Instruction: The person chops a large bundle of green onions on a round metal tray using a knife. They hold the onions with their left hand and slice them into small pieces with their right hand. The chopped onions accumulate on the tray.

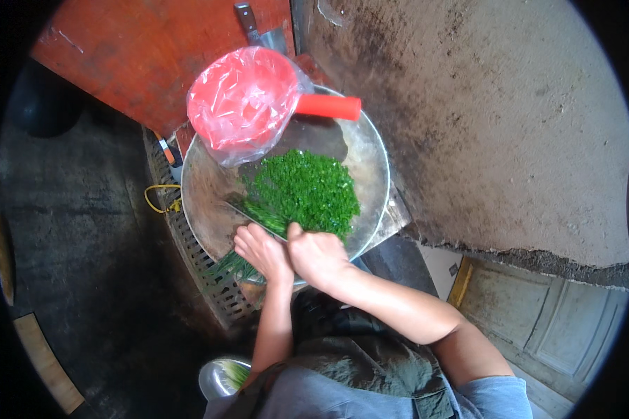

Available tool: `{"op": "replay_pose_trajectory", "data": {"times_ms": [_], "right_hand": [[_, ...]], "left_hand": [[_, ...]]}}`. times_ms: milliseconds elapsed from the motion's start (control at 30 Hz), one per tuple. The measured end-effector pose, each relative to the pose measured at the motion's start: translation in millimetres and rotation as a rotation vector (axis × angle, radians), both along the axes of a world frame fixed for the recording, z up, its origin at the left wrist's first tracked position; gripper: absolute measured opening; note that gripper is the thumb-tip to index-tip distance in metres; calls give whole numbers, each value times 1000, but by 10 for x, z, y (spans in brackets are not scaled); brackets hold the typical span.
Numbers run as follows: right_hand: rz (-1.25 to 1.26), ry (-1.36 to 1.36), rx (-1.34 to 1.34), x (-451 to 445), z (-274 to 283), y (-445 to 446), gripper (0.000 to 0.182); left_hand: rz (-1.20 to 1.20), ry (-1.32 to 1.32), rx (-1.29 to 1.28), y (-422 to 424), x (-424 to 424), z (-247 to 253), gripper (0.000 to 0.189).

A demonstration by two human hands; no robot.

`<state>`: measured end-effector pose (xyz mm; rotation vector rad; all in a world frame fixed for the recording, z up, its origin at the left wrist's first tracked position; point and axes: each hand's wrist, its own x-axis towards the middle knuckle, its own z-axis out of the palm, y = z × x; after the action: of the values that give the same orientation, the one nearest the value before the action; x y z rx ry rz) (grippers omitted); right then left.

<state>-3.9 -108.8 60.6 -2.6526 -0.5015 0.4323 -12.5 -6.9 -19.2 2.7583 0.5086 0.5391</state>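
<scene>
My right hand (317, 256) grips a knife; its handle is hidden in the fist and its blade (254, 217) points up and left across a round chopping board (204, 183). Beside the blade, my left hand (259, 249) presses down on a bunch of thin green stalks, perhaps chives (236, 267), whose ends hang over the board's near left edge. Cut greens lie along the blade's far side. A heap of finely chopped greens (309, 188) covers the middle of the board.
A red plastic container with a handle (330, 106), lined with a clear bag, overlaps the board's far edge. Behind it rests a cleaver (248, 21) against a red panel (136, 52). A rough wall (477, 115) rises at the right. A bowl with stalks (215, 379) stands low at the left.
</scene>
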Motion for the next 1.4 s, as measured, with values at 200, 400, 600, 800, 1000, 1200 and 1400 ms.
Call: {"op": "replay_pose_trajectory", "data": {"times_ms": [200, 400, 600, 800, 1000, 1200, 1400], "right_hand": [[-1, -15, 26, -173, 229, -223, 10], [-24, -7, 54, -130, 33, -193, 12], [-6, 3, 54, -66, 92, -197, 11], [10, 42, -3, -262, 241, -267, 13], [-27, 7, 43, -9, -39, -45, 14], [22, 113, -72, -340, 378, -286, 14], [-43, 120, -13, -35, 63, -37, 16]], "left_hand": [[10, -30, -4, 46, -2, -51, 19], [6, 30, -37, -10, -57, 1, 21], [1, -47, -61, 24, -21, -66, 20], [10, 1, -20, 52, -57, -44, 24], [-10, -42, -59, -20, -32, -33, 23], [47, -47, -33, 87, -82, -93, 25], [49, 16, 4, -12, -29, -24, 20]]}}
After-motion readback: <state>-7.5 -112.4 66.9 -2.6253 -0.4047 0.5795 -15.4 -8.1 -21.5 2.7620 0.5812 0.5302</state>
